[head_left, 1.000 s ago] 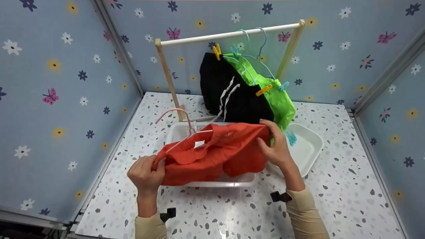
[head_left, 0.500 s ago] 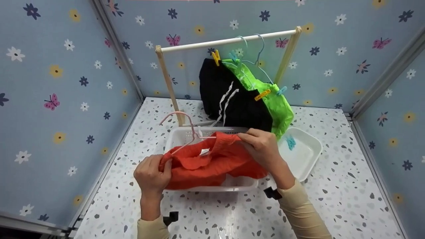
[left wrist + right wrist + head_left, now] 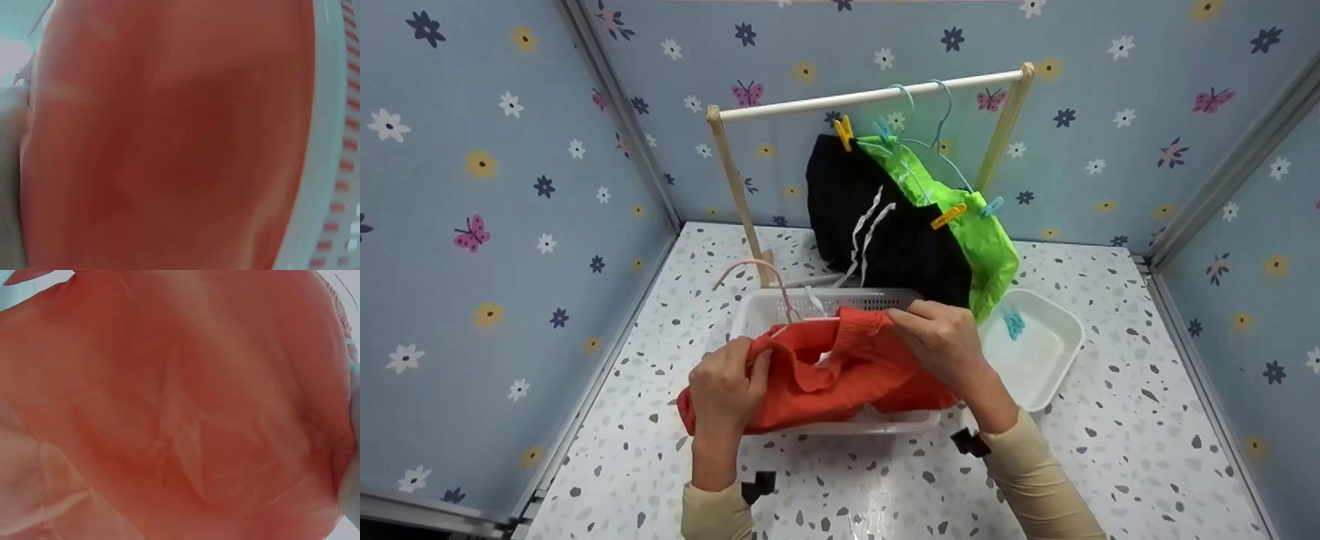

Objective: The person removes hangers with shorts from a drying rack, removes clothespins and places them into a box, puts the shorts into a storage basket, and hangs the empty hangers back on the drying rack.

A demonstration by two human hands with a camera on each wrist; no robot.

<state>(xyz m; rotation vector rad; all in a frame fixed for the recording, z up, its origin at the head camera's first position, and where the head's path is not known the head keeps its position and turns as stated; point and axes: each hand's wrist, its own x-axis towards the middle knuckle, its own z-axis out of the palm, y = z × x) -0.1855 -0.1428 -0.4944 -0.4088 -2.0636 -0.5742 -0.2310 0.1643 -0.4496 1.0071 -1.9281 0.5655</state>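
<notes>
Orange-red shorts [image 3: 825, 390] with a gathered waistband are stretched between both hands over a white plastic basket [image 3: 750, 311]. My left hand [image 3: 726, 386] pinches the waistband at its left end, thumb against the cloth. My right hand [image 3: 941, 337] grips the waistband farther right. A pink hanger [image 3: 784, 289] has its hook above the waistband and its bar partly inside the opening; the cloth hides the rest. Both wrist views are mostly filled by the shorts [image 3: 169, 140], with the basket's rim [image 3: 323, 140] at the right of the left wrist view.
Behind stands a drying rack with a white rail [image 3: 870, 96]. Black shorts [image 3: 877, 225] and a bright green garment [image 3: 994, 247] hang there on hangers, held by yellow pegs [image 3: 949, 216] and blue pegs [image 3: 992, 207]. A white tray [image 3: 1046, 367] with turquoise pegs [image 3: 1013, 322] sits at right.
My right hand moved left and down from the shorts' right end to the waistband and now grips it. My left hand shifted right, bunching the waistband toward the hanger; cloth now shows left of it.
</notes>
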